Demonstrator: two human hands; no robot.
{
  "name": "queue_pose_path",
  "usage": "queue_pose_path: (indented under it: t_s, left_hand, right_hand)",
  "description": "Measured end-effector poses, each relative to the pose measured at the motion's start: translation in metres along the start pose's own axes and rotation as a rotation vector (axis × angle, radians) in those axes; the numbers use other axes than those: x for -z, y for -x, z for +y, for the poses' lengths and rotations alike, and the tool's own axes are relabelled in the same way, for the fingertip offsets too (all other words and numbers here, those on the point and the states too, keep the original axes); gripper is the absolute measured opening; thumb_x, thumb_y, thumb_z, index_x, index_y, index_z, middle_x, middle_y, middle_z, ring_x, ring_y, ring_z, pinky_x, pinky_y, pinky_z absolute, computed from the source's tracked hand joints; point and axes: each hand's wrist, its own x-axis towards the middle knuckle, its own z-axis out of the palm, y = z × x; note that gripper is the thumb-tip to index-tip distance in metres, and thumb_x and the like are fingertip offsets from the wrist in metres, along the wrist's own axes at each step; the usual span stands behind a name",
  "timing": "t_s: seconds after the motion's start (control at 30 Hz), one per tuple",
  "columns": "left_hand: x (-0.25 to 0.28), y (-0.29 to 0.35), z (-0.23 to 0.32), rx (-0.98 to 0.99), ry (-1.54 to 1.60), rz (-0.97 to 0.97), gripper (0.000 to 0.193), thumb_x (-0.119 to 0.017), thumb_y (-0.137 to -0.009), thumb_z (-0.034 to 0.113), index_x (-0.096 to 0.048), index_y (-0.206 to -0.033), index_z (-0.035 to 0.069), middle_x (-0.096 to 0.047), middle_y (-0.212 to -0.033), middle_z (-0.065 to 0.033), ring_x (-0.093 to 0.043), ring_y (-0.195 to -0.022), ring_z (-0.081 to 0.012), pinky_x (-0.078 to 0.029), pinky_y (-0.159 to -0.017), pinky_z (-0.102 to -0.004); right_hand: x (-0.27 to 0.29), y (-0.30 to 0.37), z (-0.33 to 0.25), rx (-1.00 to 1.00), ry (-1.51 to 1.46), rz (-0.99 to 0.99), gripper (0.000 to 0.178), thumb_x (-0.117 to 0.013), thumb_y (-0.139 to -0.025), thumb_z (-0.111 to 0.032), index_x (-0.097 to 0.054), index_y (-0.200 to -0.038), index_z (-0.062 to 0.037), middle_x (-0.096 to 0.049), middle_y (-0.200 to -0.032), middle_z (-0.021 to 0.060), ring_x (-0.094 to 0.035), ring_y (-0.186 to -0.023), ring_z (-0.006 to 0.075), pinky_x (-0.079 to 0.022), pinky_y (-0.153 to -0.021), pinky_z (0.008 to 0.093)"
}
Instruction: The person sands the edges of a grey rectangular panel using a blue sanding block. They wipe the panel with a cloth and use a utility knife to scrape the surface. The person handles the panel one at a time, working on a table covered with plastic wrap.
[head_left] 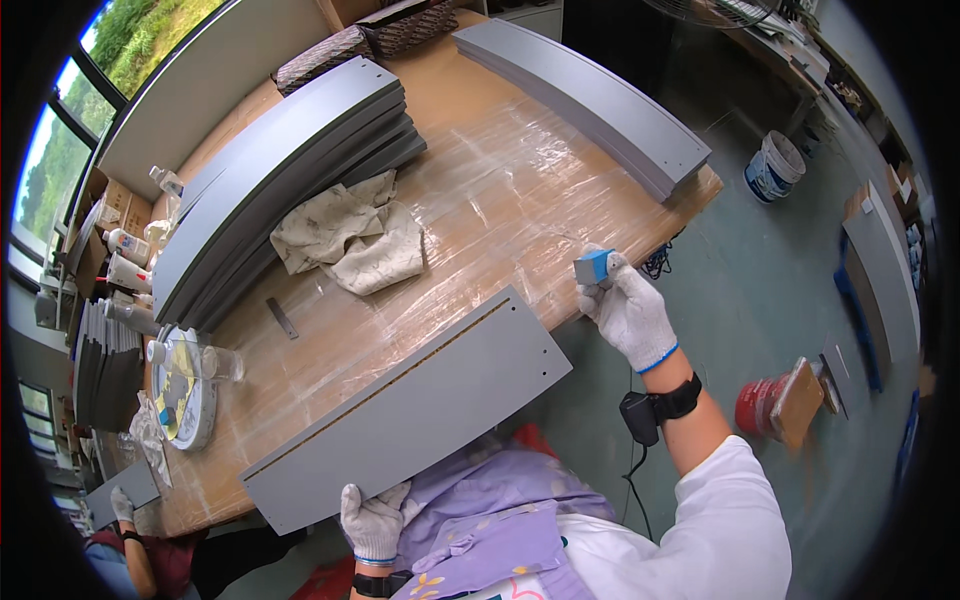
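Grey panel (410,410): a long flat board with a thin gold strip along its far edge, lying slantwise on the near part of the counter (500,190), its near corner hanging past the edge.
Left hand (372,520): white-gloved, fingers closed over the panel's near edge.
Right hand (628,310): white-gloved, raised at the counter's right edge, clasping a small blue-and-grey block (592,266) just right of the panel's far corner.
Rag (350,235): crumpled, pale, farther in on the counter.
Stacked panels (290,180): grey, curved, far left; another stack (590,100) far right.
Bucket (775,165): on the floor, right.
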Motion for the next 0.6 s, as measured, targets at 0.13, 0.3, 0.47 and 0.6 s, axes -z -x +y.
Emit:
queue_pose_path:
  t_s: [0.13,0.3,0.47,0.6]
  left_hand:
    - [-0.013,-0.004,-0.011,-0.009,0.017,0.038,0.047,-0.055,-0.094,0.044,-0.050,-0.129,0.013,-0.062,-0.123,-0.0095,-0.064,-0.106,-0.0327,-0.050,-0.095,-0.0559]
    - [-0.036,-0.010,-0.020,0.049,0.089,-0.037,0.040,-0.057,-0.096,0.033,-0.051,-0.127,0.009,-0.060,-0.124,-0.0110,-0.062,-0.109,-0.0335,-0.053,-0.092,-0.0548]
    - [-0.050,0.001,-0.007,0.094,0.111,-0.083,0.034,-0.053,-0.098,0.031,-0.053,-0.123,0.008,-0.062,-0.120,-0.0103,-0.065,-0.105,-0.0307,-0.060,-0.081,-0.0494]
    - [-0.061,0.011,0.010,0.083,0.156,-0.078,0.033,-0.053,-0.098,0.031,-0.054,-0.121,0.006,-0.063,-0.118,-0.0107,-0.066,-0.100,-0.0285,-0.062,-0.075,-0.0461]
  right_hand:
    - [0.001,0.035,0.025,-0.005,-0.101,0.042,0.035,-0.058,-0.096,-0.028,-0.056,-0.123,-0.0060,-0.063,-0.105,0.0092,-0.062,-0.095,0.0216,-0.052,-0.088,0.0399]
    - [-0.003,0.055,0.051,-0.071,-0.239,0.022,0.039,-0.060,-0.095,-0.029,-0.056,-0.126,-0.0062,-0.062,-0.109,0.0077,-0.059,-0.103,0.0215,-0.044,-0.098,0.0402]
    - [-0.008,0.070,0.032,0.033,-0.229,0.059,0.036,-0.059,-0.095,-0.026,-0.054,-0.125,-0.0053,-0.060,-0.109,0.0084,-0.059,-0.102,0.0218,-0.048,-0.096,0.0394]
    - [-0.010,0.090,0.026,0.255,0.148,0.203,0.037,-0.061,-0.093,-0.013,-0.047,-0.126,-0.0048,-0.057,-0.111,0.0090,-0.057,-0.105,0.0191,-0.051,-0.095,0.0378]
